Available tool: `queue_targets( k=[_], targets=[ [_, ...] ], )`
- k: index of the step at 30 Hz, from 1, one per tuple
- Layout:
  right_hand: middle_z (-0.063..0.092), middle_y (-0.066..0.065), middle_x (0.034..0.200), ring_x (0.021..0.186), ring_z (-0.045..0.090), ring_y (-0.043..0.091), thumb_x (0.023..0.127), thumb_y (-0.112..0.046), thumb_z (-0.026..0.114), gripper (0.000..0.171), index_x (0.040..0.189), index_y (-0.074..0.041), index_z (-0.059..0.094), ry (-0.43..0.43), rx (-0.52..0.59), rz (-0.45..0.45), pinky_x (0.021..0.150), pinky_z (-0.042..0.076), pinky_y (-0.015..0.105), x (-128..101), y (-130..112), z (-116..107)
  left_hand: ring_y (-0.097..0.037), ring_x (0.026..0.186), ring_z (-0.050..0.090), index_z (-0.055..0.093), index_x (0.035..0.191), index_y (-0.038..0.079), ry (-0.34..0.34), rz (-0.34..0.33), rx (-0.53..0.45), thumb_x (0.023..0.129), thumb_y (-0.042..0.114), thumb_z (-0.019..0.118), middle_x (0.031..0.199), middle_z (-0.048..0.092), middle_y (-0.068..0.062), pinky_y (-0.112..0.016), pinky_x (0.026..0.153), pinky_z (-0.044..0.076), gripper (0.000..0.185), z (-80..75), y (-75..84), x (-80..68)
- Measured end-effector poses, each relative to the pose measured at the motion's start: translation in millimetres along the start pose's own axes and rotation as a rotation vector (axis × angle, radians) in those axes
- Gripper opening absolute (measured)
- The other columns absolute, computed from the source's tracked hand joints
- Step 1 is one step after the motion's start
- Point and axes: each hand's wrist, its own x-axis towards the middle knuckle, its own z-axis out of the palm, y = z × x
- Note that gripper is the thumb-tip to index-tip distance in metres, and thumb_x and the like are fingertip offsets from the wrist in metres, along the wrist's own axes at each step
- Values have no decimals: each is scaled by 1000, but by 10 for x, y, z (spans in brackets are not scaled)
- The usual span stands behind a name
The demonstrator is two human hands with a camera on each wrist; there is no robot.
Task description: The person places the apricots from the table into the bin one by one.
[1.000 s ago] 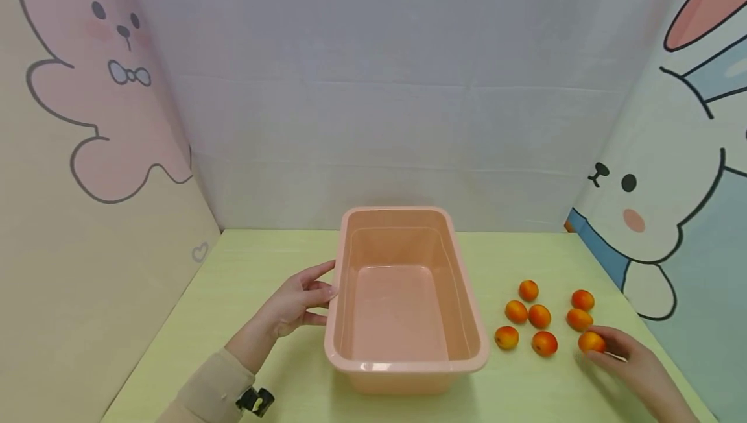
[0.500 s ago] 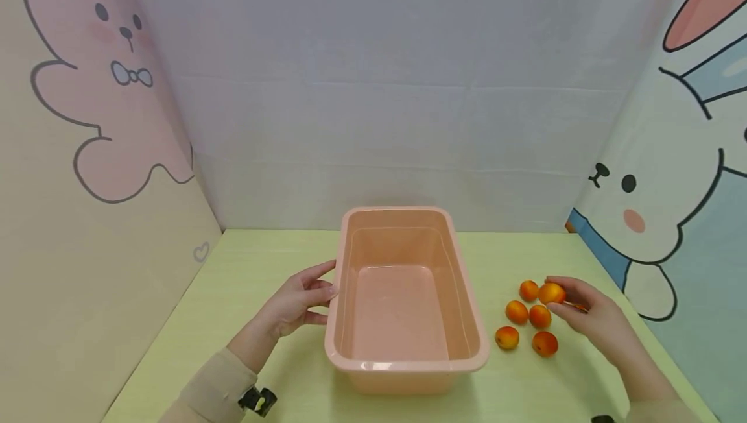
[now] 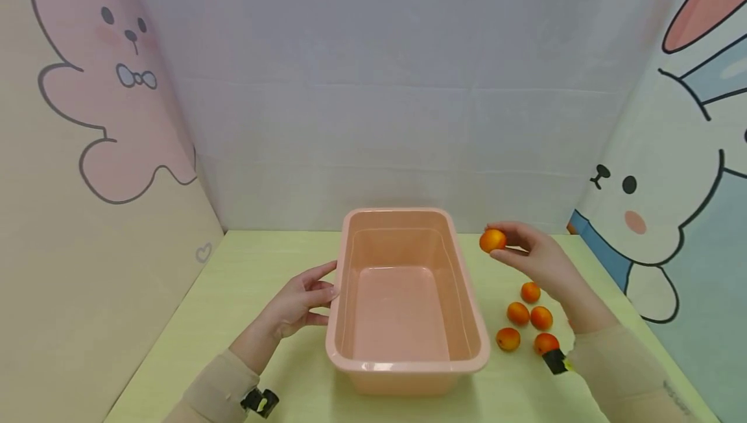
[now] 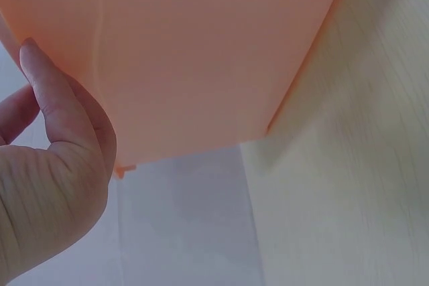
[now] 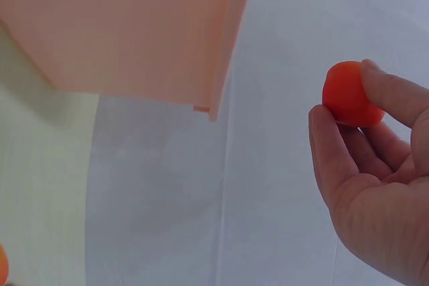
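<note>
A small orange-red fruit (image 3: 493, 241) is pinched between the thumb and fingers of my right hand (image 3: 539, 257), raised right of the plastic basin (image 3: 408, 366). From the right wrist view, the fruit (image 5: 351, 93) looks smooth and round, with my thumb on one side and fingertips on the other. My left hand (image 3: 297, 303) holds the basin's left rim, its thumb at the edge and other fingers partly hidden under the lip. In the left wrist view, a finger (image 4: 50, 92) lies against the peach-coloured wall (image 4: 188, 58). The inside of the basin shows only its bare bottom.
Several more fruits (image 3: 518, 313) lie on the pale yellow-green table (image 3: 280, 248) to the basin's right, one partly covered by the black strap (image 3: 554, 361) at my right wrist. A white sheet (image 3: 350, 118) hangs behind; side panels carry cartoon animals.
My right hand has picked up a fruit from the far right of the table and moved it up and left towards the basin. The left hand stays on the rim.
</note>
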Motion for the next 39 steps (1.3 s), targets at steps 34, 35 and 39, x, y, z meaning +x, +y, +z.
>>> queue_targets(
  k=[34,35,39],
  targets=[
    [65,4,106,101,61,24,89,-15,74,29,115,-7,66,-191,-2,-127,88,55,33,1171,-675,1475,-18,84,67,26,156,5,23,-5,39,97,10,62,101,63,-8,-38,70,61,70,2,-43,37],
    [65,5,105,100,60,24,89,-14,74,27,114,-6,66,-196,-7,-126,88,54,32,1183,-656,1521,-18,84,67,25,157,5,21,-3,39,97,9,62,102,64,-8,-38,70,61,70,1,-40,34],
    [64,6,102,95,59,24,89,-10,74,23,110,-4,67,-224,24,-100,88,54,32,1208,-589,1665,-18,85,67,25,157,5,23,-5,36,97,10,62,102,65,-8,-39,71,61,70,1,-35,24]
  ],
)
